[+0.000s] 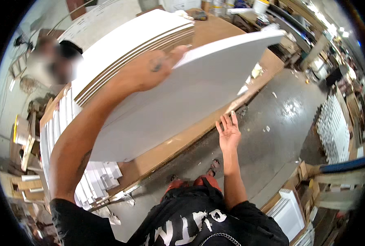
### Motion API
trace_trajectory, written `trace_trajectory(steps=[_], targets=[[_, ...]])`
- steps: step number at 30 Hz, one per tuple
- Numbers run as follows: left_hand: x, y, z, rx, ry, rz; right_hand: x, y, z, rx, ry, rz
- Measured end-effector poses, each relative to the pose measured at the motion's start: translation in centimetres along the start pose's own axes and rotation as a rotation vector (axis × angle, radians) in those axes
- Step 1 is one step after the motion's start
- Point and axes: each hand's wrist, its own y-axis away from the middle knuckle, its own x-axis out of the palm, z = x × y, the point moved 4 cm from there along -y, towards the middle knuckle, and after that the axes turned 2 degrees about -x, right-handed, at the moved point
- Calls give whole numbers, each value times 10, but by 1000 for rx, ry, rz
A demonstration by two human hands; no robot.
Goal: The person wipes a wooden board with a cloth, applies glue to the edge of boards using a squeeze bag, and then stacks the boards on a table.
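Observation:
A large white panel (182, 100) stands tilted on its long edge across the brown worktable (221, 30). My left hand (156, 67) is closed over the panel's upper edge. My right hand (229, 133) is held palm up with its fingers apart and nothing in it, just off the table's near edge and below the panel's lower edge. Behind the panel lies a stack of several white-faced boards (129, 43) with brown edges. White strips (98, 180) are piled on the table at the lower left.
A person (59, 61) is beyond the table at the left. White scraps (254, 71) lie at the table's right end. Grey floor (272, 119) runs along my right. White stacked pieces (334, 127) stand farther right, and white boards (287, 211) stand at the lower right.

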Motion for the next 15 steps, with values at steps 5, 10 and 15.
trace_trajectory(steps=[5, 10, 15], targets=[[-7, 1, 35, -41, -75, -159, -111, -46, -55, 187, 389, -274], [-3, -1, 13, -177, -109, -157, -122, -74, -79, 379, 819, -279], [-6, 5, 11, -124, -88, -238, -93, -70, -85, 510, 869, -328]])
